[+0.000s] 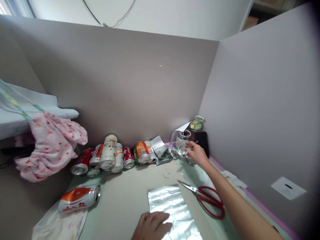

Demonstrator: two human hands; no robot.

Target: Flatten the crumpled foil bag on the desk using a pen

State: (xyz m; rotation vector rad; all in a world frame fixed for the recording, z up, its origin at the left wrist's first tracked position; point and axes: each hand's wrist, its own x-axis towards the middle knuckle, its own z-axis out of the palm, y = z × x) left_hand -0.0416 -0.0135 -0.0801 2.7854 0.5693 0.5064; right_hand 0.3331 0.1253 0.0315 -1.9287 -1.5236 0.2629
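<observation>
A: Where is metal sheet (176, 203), pls?
B: Partly under L hand (153, 226), extending to its right; this hand lies open on it.
A: And R hand (193, 151)?
B: At clear item (182, 152); can't tell if fingers grip. Scissors (196, 190) are right of L hand.

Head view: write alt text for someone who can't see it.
A person's left hand rests on a shiny silver sheet while the right hand is at a cluster of small items farther back. Red-handled scissors lie right of the sheet; drink cans line the grey partition.
</observation>
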